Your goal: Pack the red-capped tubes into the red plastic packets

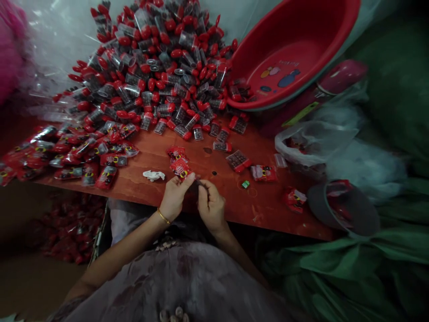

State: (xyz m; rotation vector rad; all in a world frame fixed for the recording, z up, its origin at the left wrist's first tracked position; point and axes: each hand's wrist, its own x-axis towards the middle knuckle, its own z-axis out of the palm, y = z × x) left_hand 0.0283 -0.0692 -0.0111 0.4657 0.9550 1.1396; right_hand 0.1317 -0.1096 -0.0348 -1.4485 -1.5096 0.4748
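Close to the table's front edge, my left hand [174, 197] pinches the lower end of a red printed packet [181, 167]. My right hand [211, 203] is just beside it, fingers curled together around something small and dark that I cannot make out. Another bit of red wrapper lies behind the packet. A crumpled white scrap [153, 175] rests left of my hands. To the right on the table are a clear container with a red cap [238, 161], a small green piece [246, 184] and a red packet [263, 172].
A big heap of red-capped clear tubes [161, 67] fills the back. Red packets [83, 152] pile up at left. A red basin [284, 49] tilts at back right, near a plastic bag [315, 143] and a grey bowl [363, 214]. More packets [73, 228] lie below the table.
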